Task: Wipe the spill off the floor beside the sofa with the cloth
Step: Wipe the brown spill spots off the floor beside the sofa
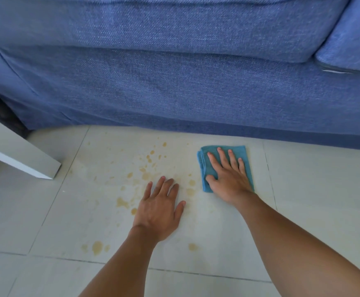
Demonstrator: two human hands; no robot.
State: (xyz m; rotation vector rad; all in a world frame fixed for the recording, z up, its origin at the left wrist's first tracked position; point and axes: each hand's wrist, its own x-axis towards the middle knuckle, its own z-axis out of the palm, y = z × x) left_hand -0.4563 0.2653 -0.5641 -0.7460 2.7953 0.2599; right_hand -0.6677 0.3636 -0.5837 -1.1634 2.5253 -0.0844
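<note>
A spill (146, 175) of yellow-brown drops and smears is spread over the pale tiled floor (314, 189) in front of the blue sofa (174, 82). A folded blue cloth (209, 154) lies flat on the floor just right of the spill. My right hand (228, 176) presses flat on the cloth, fingers spread and pointing at the sofa. My left hand (159, 209) rests palm down on the tile at the spill's near edge, fingers apart, holding nothing. More drops (97, 247) lie nearer to me on the left.
A white furniture leg or panel (22, 157) slants down to the floor at the left, close to the spill. The sofa's skirt runs along the far side of the tiles. Dark grout lines (270, 179) cross the floor.
</note>
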